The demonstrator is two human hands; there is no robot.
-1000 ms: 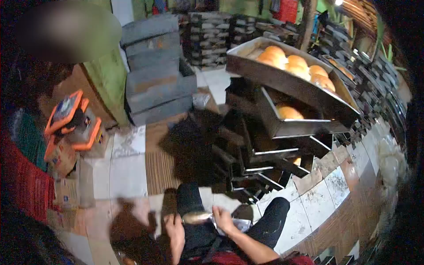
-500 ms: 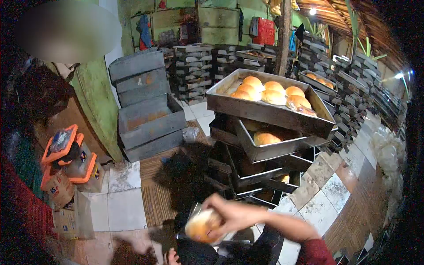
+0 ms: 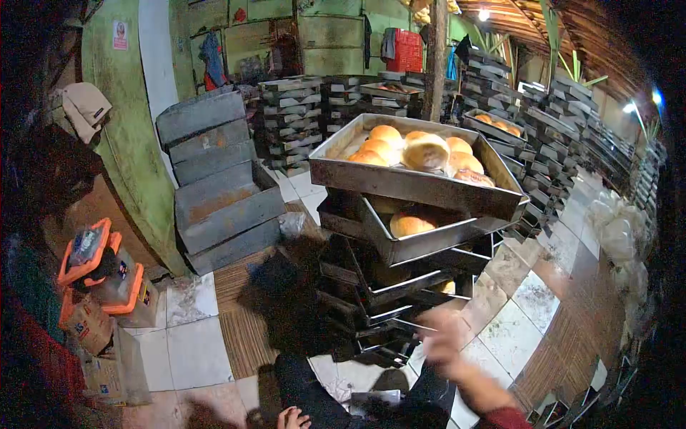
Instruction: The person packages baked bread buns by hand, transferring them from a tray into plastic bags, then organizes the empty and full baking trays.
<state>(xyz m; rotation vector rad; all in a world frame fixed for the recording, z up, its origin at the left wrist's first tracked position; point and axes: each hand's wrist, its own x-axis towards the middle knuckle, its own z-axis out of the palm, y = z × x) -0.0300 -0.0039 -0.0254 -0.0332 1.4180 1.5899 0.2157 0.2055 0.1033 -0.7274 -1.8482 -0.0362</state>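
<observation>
Motion smears my right hand (image 3: pixel 443 336), which hangs beside the stack of trays, with its fingers indistinct. Round golden buns (image 3: pixel 386 136) fill part of the topmost dark metal tray (image 3: pixel 414 180). Among them, one slightly blurred bun (image 3: pixel 426 152) turns its pale side toward me, overlapping its neighbours in this view. Another bun (image 3: pixel 412 226) shows in the tray below. At the bottom edge, my left hand (image 3: pixel 294 418) rests by my dark-clothed leg, its fingers partly visible, apart and holding nothing. A shiny clear-looking packet (image 3: pixel 377 402) lies between my legs.
Empty grey trays (image 3: pixel 229 200) are stacked at the left. Orange-lidded boxes (image 3: pixel 125 282) stand on the floor near the green wall. Tall tray stacks (image 3: pixel 289 121) line the back, around a wooden post (image 3: pixel 434 64). Clear plastic bags (image 3: pixel 618 225) sit at the right.
My right hand has let go of the bun and swung right and slightly up. A pale-sided bun now shows over the top tray. The head view has shifted slightly.
</observation>
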